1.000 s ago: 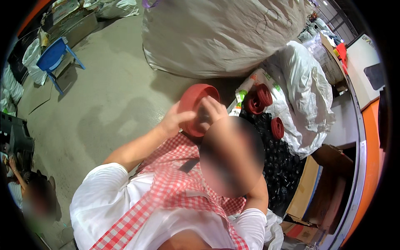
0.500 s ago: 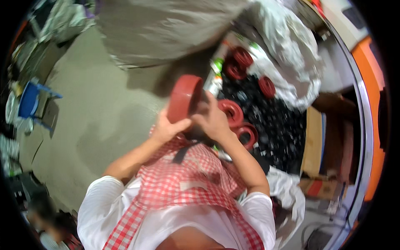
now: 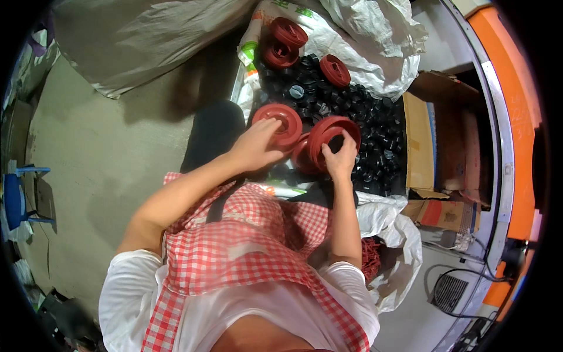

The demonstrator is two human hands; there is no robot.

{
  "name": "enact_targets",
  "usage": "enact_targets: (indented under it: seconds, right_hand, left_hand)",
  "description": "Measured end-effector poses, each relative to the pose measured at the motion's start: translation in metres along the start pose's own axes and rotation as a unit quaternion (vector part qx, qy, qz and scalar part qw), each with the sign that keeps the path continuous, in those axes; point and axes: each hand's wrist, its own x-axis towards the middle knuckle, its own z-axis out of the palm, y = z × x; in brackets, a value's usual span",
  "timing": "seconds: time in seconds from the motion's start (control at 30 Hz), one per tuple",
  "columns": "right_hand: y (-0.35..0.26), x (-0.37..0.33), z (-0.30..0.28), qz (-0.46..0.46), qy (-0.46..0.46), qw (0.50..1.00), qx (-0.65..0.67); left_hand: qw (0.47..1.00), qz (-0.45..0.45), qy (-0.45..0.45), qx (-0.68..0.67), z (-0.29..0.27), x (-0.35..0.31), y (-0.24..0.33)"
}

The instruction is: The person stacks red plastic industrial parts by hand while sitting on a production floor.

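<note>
- Left hand (image 3: 257,145): palm down, fingers spread and curled over the rim of a red round flanged part (image 3: 278,124) that lies flat, open face up. The grip looks like one for steadying or lifting it off the heap.
- Right hand (image 3: 342,158): fingers hooked into the hollow centre of a second red flanged part (image 3: 332,136), which is tilted on edge with its dark middle showing (a finger seems to press something black inside, though I cannot tell what).
- Third red part (image 3: 303,154): partly hidden between the two, touching both.
- Black caps (image 3: 363,123): a loose heap of small round pieces spread on a white woven sack (image 3: 363,35), just behind the hands, so within easy reach.
- Further red parts (image 3: 284,42): stacked at the far side of the heap, with one more (image 3: 335,70) lying among the caps.
- Cardboard boxes (image 3: 422,141): open, standing to the right of the heap.
- Red-and-white checked apron (image 3: 234,246): worn by the person, below the forearms.
</note>
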Motion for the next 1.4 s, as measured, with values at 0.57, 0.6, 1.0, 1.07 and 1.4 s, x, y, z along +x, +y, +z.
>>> enact_targets:
  seconds: [0.57,0.6,1.0,1.07,1.4]
  right_hand:
    - [0.055,0.106,0.131,-0.071,-0.262,0.962,-0.015]
    - [0.068,0.112,0.154,-0.102,-0.248,0.963,-0.026]
    - [0.056,0.123,0.147,-0.130,-0.017,0.989,-0.070]
    - [0.039,0.113,0.113,-0.021,0.026,0.999,0.028]
    - [-0.120,0.007,0.041,-0.088,0.030,0.946,0.310]
  left_hand:
    - [0.966,-0.024,-0.004,0.258,0.094,0.064,-0.060]
    - [0.973,-0.047,-0.001,0.226,0.093,0.066,-0.057]
    - [0.985,-0.161,0.056,0.038,0.047,0.086,-0.036]
    - [0.990,-0.123,0.065,0.033,0.035,0.081,-0.028]
    - [0.856,-0.066,0.219,-0.464,0.002,-0.011,0.024]
